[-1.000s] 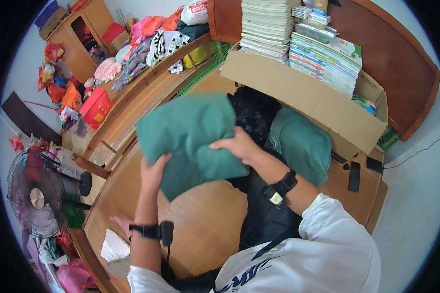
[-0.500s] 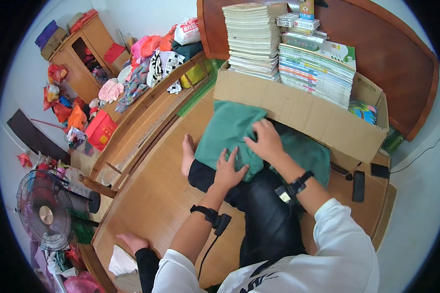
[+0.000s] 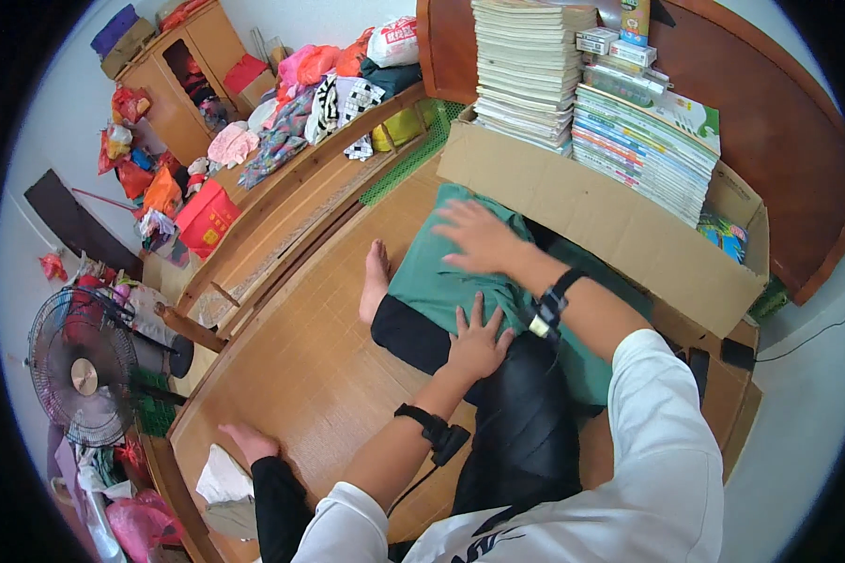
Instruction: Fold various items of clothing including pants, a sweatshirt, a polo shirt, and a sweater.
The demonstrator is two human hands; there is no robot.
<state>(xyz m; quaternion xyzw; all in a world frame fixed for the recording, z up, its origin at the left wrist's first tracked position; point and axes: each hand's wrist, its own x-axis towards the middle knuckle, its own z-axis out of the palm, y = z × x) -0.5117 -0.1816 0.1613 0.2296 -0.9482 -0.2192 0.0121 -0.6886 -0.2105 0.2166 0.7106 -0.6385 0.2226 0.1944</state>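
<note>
Green cloth lies across lap, long axis near-to-far. Left hand flat on near edge, right hand flat farther up; both grips spread open, grasping nothing.

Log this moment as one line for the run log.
left hand: flat on green cloth | right hand: flat on cloth, farther up | cloth: over lap, beside cardboard box

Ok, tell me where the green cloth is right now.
In the head view the green cloth lies centre frame across the person's lap, flat under the left hand and right hand, just in front of the cardboard box of books.
</note>
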